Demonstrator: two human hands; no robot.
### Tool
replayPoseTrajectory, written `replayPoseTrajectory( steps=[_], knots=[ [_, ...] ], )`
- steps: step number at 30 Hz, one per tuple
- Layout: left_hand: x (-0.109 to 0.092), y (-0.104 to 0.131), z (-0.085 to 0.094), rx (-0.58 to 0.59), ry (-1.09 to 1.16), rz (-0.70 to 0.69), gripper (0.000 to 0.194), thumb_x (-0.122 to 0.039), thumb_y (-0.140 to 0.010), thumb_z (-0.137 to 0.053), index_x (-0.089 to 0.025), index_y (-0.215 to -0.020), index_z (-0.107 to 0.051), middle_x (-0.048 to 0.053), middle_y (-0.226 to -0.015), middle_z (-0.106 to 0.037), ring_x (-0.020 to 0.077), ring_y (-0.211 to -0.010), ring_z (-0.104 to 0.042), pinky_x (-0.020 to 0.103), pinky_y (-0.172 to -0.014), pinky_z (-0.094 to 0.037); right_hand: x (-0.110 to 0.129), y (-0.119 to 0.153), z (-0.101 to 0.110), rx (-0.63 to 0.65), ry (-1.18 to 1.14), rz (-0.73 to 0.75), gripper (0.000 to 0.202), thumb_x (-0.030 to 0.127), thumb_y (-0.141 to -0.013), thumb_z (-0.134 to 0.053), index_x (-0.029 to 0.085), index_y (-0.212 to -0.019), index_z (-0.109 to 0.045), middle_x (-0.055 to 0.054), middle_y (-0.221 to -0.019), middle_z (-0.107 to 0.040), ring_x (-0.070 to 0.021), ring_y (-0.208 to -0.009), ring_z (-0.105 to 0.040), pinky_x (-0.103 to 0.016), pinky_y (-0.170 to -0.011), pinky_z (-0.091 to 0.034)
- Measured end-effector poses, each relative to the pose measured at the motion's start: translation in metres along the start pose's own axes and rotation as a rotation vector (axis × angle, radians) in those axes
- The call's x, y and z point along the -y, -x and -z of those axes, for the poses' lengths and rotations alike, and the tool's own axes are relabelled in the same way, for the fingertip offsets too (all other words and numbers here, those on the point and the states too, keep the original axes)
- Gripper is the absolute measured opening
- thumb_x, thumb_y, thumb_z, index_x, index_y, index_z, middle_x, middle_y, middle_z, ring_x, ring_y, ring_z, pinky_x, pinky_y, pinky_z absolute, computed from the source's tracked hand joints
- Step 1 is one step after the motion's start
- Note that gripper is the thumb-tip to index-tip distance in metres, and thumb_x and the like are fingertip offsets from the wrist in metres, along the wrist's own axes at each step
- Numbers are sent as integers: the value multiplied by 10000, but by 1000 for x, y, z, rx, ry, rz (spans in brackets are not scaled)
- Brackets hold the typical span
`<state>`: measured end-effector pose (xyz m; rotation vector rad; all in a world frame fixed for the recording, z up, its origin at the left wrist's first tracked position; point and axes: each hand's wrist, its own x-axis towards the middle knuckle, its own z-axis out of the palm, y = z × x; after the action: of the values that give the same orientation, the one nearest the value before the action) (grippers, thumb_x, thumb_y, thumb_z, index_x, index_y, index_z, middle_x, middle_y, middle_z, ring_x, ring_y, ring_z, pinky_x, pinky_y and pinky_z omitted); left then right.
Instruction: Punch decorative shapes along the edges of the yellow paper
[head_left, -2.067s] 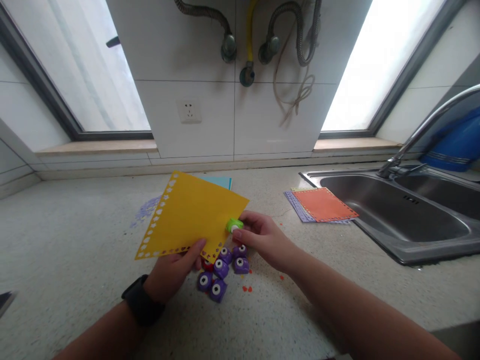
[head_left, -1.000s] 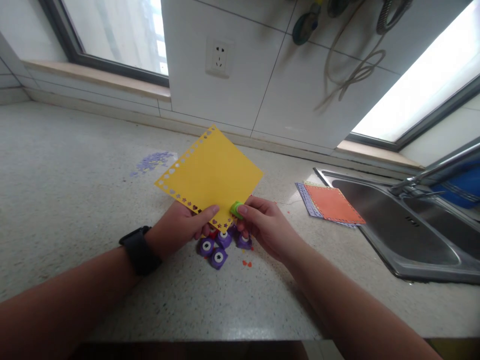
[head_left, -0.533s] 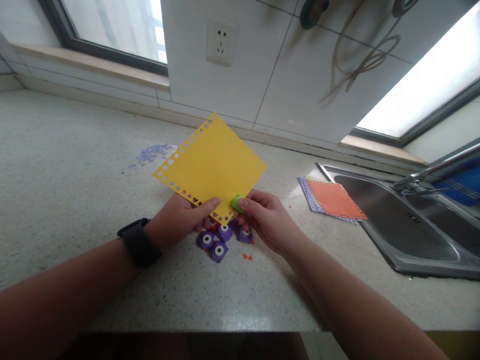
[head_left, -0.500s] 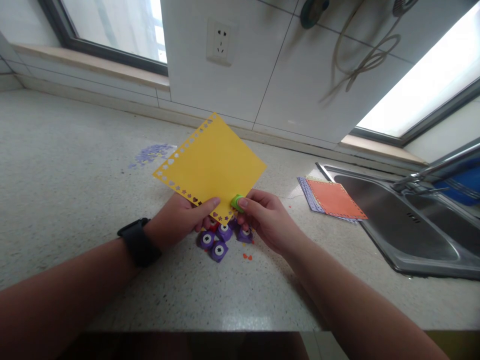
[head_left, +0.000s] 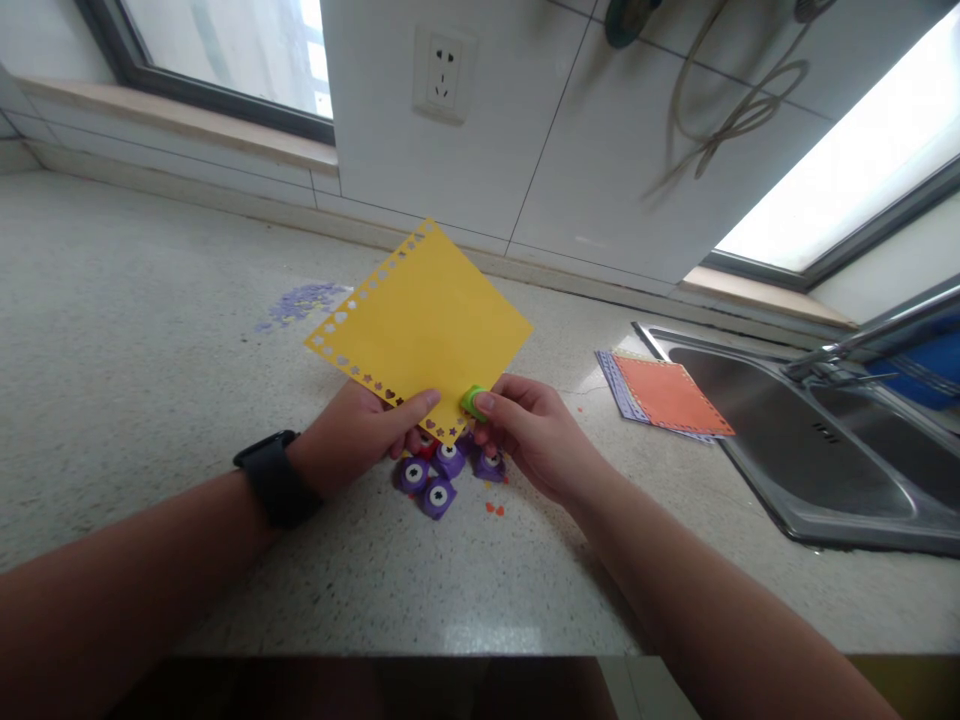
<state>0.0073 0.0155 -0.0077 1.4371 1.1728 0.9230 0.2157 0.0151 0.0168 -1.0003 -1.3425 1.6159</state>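
Note:
A yellow sheet of paper (head_left: 427,320) is held up above the counter, with shapes such as hearts and stars cut along two of its edges. My left hand (head_left: 379,420) grips its lower left edge, thumb on top and fingers underneath. At the lower right edge, my right hand (head_left: 529,430) pinches a small green craft punch (head_left: 473,402) with the thumb on it; the punch sits over the paper's edge. Several purple craft punches (head_left: 438,496) lie on the counter below, and a red one (head_left: 425,447) is partly hidden by the sheet.
Purple paper cutouts (head_left: 304,303) lie in a pile to the left. Orange cut hearts (head_left: 495,510) are near the punches. A stack of punched sheets, orange on top (head_left: 671,395), overlaps the edge of a steel sink (head_left: 825,470) on the right. Behind is a tiled wall with a socket (head_left: 444,72).
Both hands keep their hold on the yellow sheet and the green punch, almost still. The whole view has shifted very slightly.

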Motion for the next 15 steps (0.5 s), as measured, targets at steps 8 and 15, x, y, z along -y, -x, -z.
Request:
replayPoseTrajectory(
  steps=[8, 15],
  knots=[
    [-3, -1, -1, -11, -2, 2, 330, -408, -887, -614, -171, -659, -602, -2, -523, -598, 102, -409, -498, 227, -391, -380, 0, 0, 1, 2, 17, 13, 239, 382, -828, -740, 166, -813, -639, 6, -642, -628, -89, -532, -554, -221, -491, -418],
    [-3, 1, -2, -16, -9, -11, 329, -406, -883, -621, -174, -649, -602, -3, -520, -598, 104, -409, -503, 227, -394, -393, 1, 0, 1, 8, 40, 7, 262, 396, -829, -741, 158, -809, -634, 8, -636, -622, -81, -512, -537, -217, -477, -403]
  ],
)
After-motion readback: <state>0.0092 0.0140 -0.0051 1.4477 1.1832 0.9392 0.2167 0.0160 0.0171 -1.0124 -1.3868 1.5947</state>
